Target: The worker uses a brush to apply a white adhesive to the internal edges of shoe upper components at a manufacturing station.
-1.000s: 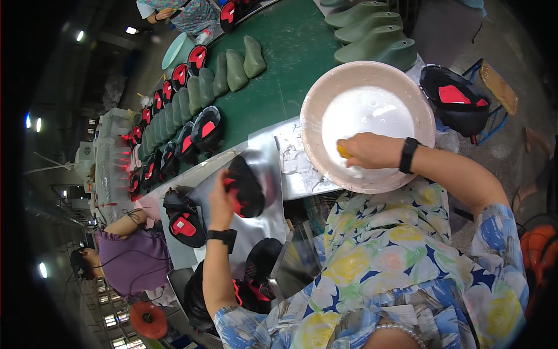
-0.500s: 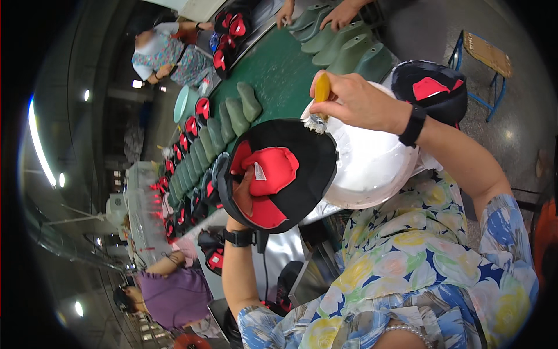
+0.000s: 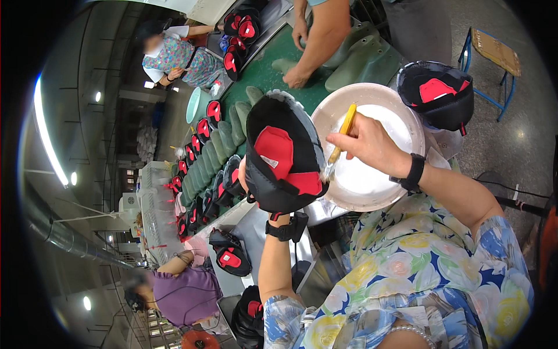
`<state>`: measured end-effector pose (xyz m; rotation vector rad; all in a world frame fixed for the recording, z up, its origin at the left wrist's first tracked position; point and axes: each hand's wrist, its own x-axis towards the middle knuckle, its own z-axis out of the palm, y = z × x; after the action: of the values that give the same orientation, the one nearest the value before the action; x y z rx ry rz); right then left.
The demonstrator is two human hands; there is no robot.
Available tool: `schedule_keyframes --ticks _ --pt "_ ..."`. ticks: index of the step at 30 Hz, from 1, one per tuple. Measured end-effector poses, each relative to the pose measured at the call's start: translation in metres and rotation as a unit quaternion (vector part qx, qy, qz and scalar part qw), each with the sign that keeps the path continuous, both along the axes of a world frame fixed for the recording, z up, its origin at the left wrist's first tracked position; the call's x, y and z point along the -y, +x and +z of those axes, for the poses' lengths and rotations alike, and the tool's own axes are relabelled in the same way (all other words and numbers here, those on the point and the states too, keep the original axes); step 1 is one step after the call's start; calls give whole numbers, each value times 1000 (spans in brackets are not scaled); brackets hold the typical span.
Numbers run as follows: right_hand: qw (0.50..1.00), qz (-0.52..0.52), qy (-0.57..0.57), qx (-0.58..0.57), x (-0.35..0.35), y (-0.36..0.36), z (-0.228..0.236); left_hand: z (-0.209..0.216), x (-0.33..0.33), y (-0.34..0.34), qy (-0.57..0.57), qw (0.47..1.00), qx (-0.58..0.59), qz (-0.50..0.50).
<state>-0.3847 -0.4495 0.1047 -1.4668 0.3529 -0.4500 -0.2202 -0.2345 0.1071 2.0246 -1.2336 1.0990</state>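
Observation:
My left hand [image 3: 243,176] is mostly hidden behind a black shoe upper [image 3: 264,189] with a red lining, which it holds up. Whitish wet streaks run along the upper's rim. In my right hand [image 3: 372,142] is a brush [image 3: 341,138] with a yellow handle, gripped between thumb and fingers. Its pale bristles touch or nearly touch the rim of the upper, on the side by the basin. Under that hand stands a pale pink basin [image 3: 343,96] holding white liquid.
Another black upper [image 3: 459,104] lies right of the basin. A co-worker's hands reach over green shoe lasts [image 3: 363,64] on the green table [image 3: 267,52]. Rows of lasts and uppers extend left, near a teal bowl [image 3: 193,106]. A stool [image 3: 497,52] stands at far right.
The upper has turned in my left hand and shifted right. My right hand has moved down and right with the brush. A co-worker's arm now reaches farther over the lasts.

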Motion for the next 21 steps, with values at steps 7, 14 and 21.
schedule_keyframes --ticks 7,14,21 --pt "997 51 26 45 -10 -10 14 14 9 -3 -94 946 -209 -230" --pt "953 16 -215 211 26 -13 22 13 -54 31 64 753 -630 -177" --pt "815 111 -364 437 -17 18 42 2 -24 -49 -2 559 -802 -211"
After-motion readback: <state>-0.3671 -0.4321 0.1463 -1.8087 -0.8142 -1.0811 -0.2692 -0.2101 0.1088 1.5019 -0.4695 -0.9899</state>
